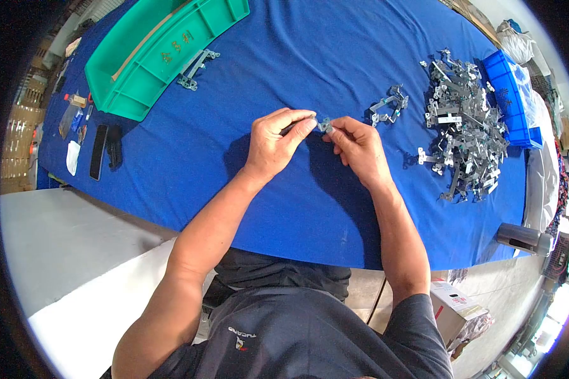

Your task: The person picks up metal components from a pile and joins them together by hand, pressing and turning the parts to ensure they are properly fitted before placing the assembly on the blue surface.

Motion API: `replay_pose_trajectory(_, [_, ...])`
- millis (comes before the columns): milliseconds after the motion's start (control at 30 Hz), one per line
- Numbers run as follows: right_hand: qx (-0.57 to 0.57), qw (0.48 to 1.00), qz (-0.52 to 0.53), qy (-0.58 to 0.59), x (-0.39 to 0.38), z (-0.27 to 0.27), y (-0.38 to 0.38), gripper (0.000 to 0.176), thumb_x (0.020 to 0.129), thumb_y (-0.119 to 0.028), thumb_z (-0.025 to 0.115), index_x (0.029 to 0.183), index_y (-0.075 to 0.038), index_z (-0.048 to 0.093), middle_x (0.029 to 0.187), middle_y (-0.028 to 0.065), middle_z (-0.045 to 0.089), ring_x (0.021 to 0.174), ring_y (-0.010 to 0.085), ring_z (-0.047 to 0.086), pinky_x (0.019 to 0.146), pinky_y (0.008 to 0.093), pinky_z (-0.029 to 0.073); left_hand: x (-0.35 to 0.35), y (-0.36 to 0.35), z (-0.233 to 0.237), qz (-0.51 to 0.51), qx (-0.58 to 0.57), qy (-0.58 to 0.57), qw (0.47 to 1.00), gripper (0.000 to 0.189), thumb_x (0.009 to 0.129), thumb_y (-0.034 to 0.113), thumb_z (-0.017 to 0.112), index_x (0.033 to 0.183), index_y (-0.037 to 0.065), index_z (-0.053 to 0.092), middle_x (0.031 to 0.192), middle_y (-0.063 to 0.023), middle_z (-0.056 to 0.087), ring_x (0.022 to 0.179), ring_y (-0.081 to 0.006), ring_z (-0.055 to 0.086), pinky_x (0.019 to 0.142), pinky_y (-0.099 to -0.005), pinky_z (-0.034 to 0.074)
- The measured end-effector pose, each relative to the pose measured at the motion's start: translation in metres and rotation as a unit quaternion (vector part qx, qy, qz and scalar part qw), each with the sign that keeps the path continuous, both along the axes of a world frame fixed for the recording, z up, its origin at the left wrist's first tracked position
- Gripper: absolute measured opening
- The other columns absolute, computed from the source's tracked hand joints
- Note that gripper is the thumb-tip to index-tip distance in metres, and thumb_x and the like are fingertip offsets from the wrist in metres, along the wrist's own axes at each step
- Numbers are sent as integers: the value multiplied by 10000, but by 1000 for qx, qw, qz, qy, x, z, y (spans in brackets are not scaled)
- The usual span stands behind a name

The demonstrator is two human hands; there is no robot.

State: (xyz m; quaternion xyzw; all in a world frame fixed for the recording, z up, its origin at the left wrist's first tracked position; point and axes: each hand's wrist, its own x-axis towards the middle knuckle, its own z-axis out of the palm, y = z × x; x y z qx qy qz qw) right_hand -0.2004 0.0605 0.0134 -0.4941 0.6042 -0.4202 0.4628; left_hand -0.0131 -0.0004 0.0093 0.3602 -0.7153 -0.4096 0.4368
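Both hands meet over the middle of the table, holding one small metal bracket (325, 125), a thin, bright piece of stamped sheet steel with bent tabs, just above the cloth. The left hand (277, 144) is curled tight, thumb and forefinger pinched on the bracket's left end; something dark and slim shows under those fingers, but what it is cannot be told. The right hand (358, 148) clamps the bracket's right end between its fingertips, the other fingers folded beneath. Just right and a little farther lies a small cluster of brackets (389, 105), angular and shiny. Farther right spreads a heap of brackets (464, 126), a tangled, glinting mass of flat strips and hooked ends. Beside the heap at the far right edge stands a blue crate (511, 88) of hard plastic. At the far left lies a green tray (142, 66), long, ribbed and moulded, with a joined pair of brackets (197, 68) just beside its right end. The surface is a blue cloth (310, 50), soft and faintly creased, drawn over a long table. At its left end lies a flat black strip (98, 151). Near left, a smooth white board (69, 252) adjoins the table; near right, on the grey concrete floor, sits a cardboard box (450, 308).
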Motion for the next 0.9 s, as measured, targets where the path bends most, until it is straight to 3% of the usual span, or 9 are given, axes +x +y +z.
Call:
replay_pose_trajectory(100, [7, 1000, 1, 7, 0, 3, 1, 171, 1010, -133, 610, 1080, -6, 702, 856, 26, 695, 652, 47, 547, 518, 205, 447, -1, 1, 0, 0, -10, 8, 1000, 160, 911, 123, 742, 1002, -7, 754, 840, -112, 727, 717, -155, 676, 625, -295, 506])
replay_pose_trajectory(200, [-8, 1000, -3, 5, -1, 1, 0, 188, 995, -164, 628, 1065, -15, 717, 817, 37, 723, 643, 78, 601, 557, 266, 491, -1, 0, -2, 6, -18, 5, 1000, 159, 910, 120, 742, 1001, -10, 751, 843, -114, 730, 719, -166, 682, 631, -298, 511])
replay_pose_trajectory(400, [-14, 1000, -3, 19, -2, -3, -1, 189, 991, -163, 631, 1055, -8, 717, 804, 45, 721, 651, 86, 617, 560, 273, 496, -1, -1, -2, 6, -24, 4, 1000, 153, 908, 109, 740, 1001, -13, 749, 846, -124, 732, 720, -178, 688, 638, -301, 517])
replay_pose_trajectory(500, [-4, 1000, 1, 23, -1, -2, -1, 173, 1015, -144, 611, 1070, -10, 706, 839, 22, 688, 653, 51, 557, 532, 210, 462, -1, -2, -3, -2, -28, 11, 1000, 148, 909, 107, 738, 997, -12, 749, 837, -121, 729, 706, -177, 682, 631, -304, 517])
replay_pose_trajectory(700, [4, 999, -21, -33, -2, -5, -1, 175, 1017, -142, 607, 1063, -4, 704, 842, 25, 689, 658, 52, 560, 530, 212, 462, 0, 1, 2, -3, -36, -26, 999, 150, 909, 112, 737, 996, -9, 750, 828, -118, 725, 701, -179, 683, 631, -304, 522])
replay_pose_trajectory(800, [-5, 1000, 1, -2, -3, -5, -1, 192, 1003, -168, 625, 1051, -5, 715, 808, 31, 700, 619, 76, 577, 530, 256, 480, -1, 1, 0, 29, -35, -4, 999, 155, 910, 118, 737, 998, -9, 751, 830, -120, 726, 702, -181, 685, 630, -305, 521])
replay_pose_trajectory(900, [4, 1000, -5, 12, 1, 0, 0, 172, 1014, -139, 611, 1068, -5, 705, 849, 24, 692, 660, 55, 563, 540, 218, 465, 1, -2, -2, 13, -13, -5, 1000, 156, 911, 120, 736, 997, -9, 751, 844, -126, 731, 719, -185, 694, 640, -304, 526])
